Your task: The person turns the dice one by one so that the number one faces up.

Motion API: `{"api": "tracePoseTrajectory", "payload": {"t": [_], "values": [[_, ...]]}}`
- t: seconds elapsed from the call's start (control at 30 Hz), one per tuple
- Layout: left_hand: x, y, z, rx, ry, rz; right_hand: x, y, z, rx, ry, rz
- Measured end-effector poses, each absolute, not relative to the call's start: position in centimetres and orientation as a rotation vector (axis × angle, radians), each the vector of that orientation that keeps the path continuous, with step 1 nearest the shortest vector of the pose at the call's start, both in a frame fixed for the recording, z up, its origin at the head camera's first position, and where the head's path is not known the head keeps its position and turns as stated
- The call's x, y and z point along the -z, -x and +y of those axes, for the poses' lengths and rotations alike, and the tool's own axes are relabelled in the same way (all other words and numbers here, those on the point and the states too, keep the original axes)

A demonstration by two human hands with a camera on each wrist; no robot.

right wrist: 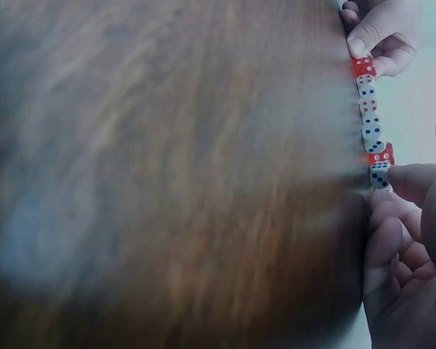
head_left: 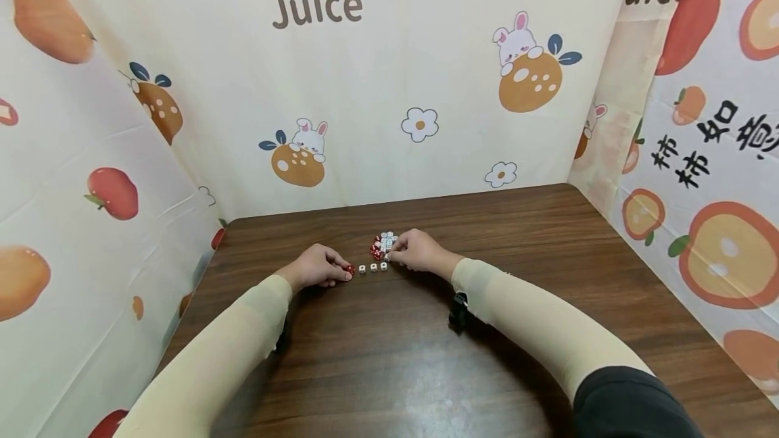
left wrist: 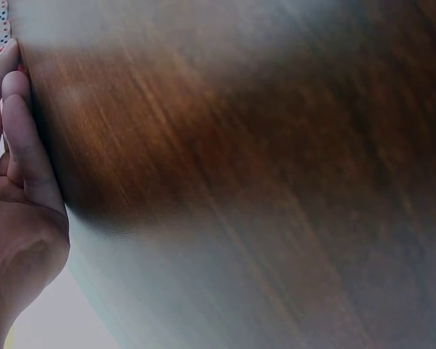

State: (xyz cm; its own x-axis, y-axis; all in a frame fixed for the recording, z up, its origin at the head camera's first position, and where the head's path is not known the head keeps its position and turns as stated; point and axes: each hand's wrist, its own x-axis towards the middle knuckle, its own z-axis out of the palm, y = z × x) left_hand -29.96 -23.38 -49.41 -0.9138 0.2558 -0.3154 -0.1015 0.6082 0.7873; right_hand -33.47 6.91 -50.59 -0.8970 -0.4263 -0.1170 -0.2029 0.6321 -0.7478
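Observation:
Between the thumb and fingers of my left hand is a red die, at the left end of a short row. Three white dice stand spaced out to its right on the wooden table. My right hand pinches a white die just beyond the row's right end, beside a heap of red and white dice. In the right wrist view, the red die shows by the left thumb. The left wrist view catches the left hand at its edge, its fingertips partly covering the dice.
The dark wooden table meets a fruit-printed cloth at the back, with more printed cloth on both sides. A black strap piece hangs under the right wrist.

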Motion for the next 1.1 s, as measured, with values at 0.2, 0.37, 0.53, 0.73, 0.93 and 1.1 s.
{"api": "tracePoseTrajectory", "payload": {"t": [0.2,0.37,0.53,0.73,0.93,1.1], "values": [[49.46,30.18,-23.30,-1.225,-0.130,2.443,50.45,33.43,7.52,1.137,0.524,2.558],[49.47,30.01,-23.35,-1.227,-0.143,2.435,50.47,33.38,7.84,1.150,0.552,2.532],[49.48,30.00,-23.37,-1.227,-0.145,2.436,50.63,33.31,7.61,1.135,0.551,2.545],[49.51,30.20,-23.42,-1.227,-0.131,2.432,50.33,32.97,7.04,1.131,0.523,2.562],[49.51,30.13,-23.40,-1.227,-0.134,2.426,50.46,32.88,6.97,1.092,0.520,2.601],[49.61,30.14,-23.45,-1.223,-0.139,2.434,50.43,32.95,7.00,1.109,0.555,2.610]]}}
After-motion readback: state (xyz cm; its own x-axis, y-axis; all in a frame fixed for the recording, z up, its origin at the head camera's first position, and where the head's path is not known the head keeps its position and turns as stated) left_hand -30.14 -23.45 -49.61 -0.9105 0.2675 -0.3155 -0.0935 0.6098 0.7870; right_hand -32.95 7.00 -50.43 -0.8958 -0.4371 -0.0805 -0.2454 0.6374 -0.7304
